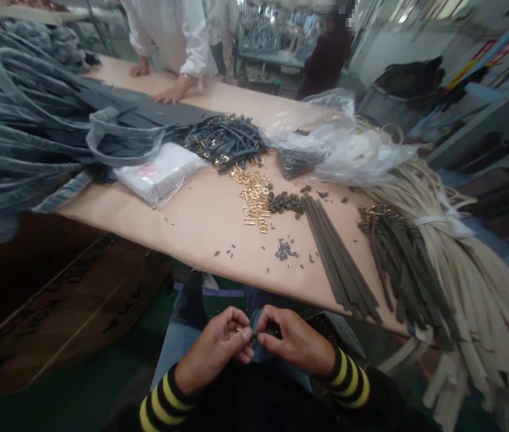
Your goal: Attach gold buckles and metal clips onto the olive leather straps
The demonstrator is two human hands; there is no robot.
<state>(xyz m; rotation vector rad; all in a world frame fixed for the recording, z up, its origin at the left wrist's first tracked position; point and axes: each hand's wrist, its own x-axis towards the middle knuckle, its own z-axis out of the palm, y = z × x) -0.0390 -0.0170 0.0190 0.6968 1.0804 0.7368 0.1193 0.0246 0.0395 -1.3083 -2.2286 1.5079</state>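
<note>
Over my lap, my left hand and my right hand pinch a small dark strap between them. A glint of gold shows at the left fingertips, perhaps a buckle, but the fingers cover most of it. On the table beyond lie a heap of gold buckles, a pile of dark strap loops and small metal clips. Long dark olive straps lie side by side to the right of these.
Finished-looking straps with buckles and a bundle of beige straps hang over the right edge. Blue-grey straps fill the left. Plastic bags and a white packet lie behind. Across the table, a person's hand rests on dark sheets.
</note>
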